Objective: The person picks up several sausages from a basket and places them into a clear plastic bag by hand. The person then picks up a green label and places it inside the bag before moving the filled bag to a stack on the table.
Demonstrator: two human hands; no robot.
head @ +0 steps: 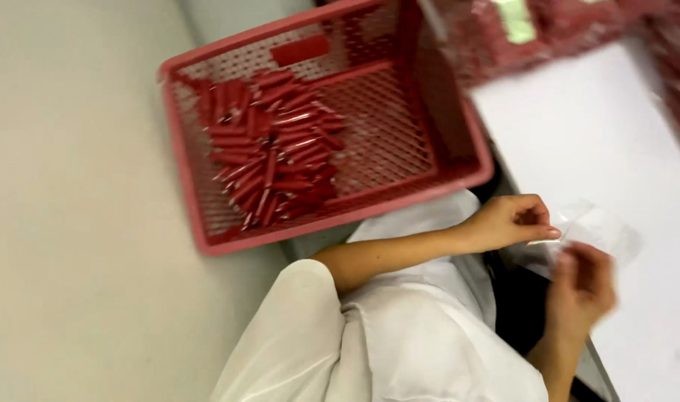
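Note:
My left hand (510,221) pinches the edge of a small clear plastic bag (604,231) over the edge of a white table (608,126). My right hand (582,286) is blurred by motion and holds the same bag from below, close to the left hand. I wear white sleeves and a white coat. Whether anything is inside the bag is too blurred to tell.
A pink mesh basket (184,160) stands on the pale floor to the left, with several red tube-shaped items (269,152) piled in it. More red packaged goods (504,33) lie blurred at the table's far end and right edge.

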